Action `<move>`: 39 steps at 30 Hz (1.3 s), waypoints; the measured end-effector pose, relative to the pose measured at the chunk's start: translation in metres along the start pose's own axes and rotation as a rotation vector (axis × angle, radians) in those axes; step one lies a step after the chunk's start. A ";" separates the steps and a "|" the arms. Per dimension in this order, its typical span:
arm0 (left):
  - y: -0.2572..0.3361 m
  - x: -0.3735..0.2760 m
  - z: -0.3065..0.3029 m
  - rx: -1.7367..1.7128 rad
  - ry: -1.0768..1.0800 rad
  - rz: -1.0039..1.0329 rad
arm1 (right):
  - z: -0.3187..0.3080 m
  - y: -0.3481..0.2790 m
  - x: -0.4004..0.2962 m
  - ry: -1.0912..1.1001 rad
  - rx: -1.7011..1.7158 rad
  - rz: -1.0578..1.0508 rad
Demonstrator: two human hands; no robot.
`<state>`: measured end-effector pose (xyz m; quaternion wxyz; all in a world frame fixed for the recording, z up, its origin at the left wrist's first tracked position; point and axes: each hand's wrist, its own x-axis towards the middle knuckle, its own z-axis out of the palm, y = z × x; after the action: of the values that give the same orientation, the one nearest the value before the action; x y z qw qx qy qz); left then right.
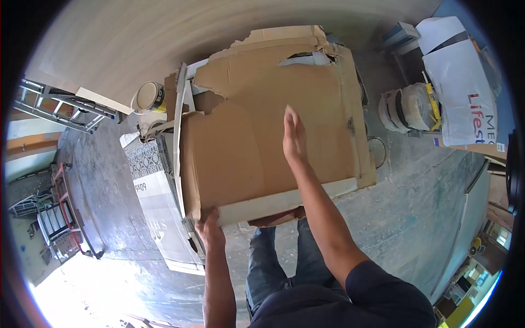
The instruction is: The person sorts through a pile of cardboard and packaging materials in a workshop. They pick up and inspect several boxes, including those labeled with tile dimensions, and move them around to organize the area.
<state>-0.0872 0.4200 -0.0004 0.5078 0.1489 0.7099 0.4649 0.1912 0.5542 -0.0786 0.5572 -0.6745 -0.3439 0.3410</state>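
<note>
A large flattened brown cardboard sheet [254, 135] lies before me, with torn edges and a ragged gap at its far left. Along its near edge runs a pale strip [287, 199]. My left hand [212, 231] grips the near left corner, thumb on top and the other fingers mostly hidden. Over the middle right of the cardboard is my right hand [294, 137], flat and seen edge-on, holding nothing. Whether it touches the surface is hard to tell. A thin upright board edge [179, 139] stands along the left side.
A printed carton [154, 213] leans at the left, below a lidded paint bucket [148, 96]. Ladders [61, 102] lie farther left. To the right are wrapped rolls [406, 107], a yellow caulking gun [432, 102] and a white printed bag [459, 82]. A wall rises beyond the cardboard.
</note>
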 end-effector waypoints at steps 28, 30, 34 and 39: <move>0.045 -0.175 0.256 0.117 -1.136 0.540 | -0.289 -0.096 -0.166 -0.741 -0.364 0.368; 0.056 -0.203 0.295 0.023 -1.130 0.373 | -0.292 -0.071 -0.209 -0.613 -0.644 0.069; 0.087 -0.241 0.332 -0.069 -1.240 0.435 | -0.260 -0.049 -0.187 0.042 -0.276 0.194; 0.146 -0.194 0.289 -0.099 -1.127 0.641 | -0.288 -0.161 -0.095 0.341 -0.308 0.167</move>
<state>0.2085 0.5109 0.2154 0.6446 0.5509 0.2328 0.4763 0.3706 0.3481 0.1295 0.4677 -0.8253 -0.2359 0.2110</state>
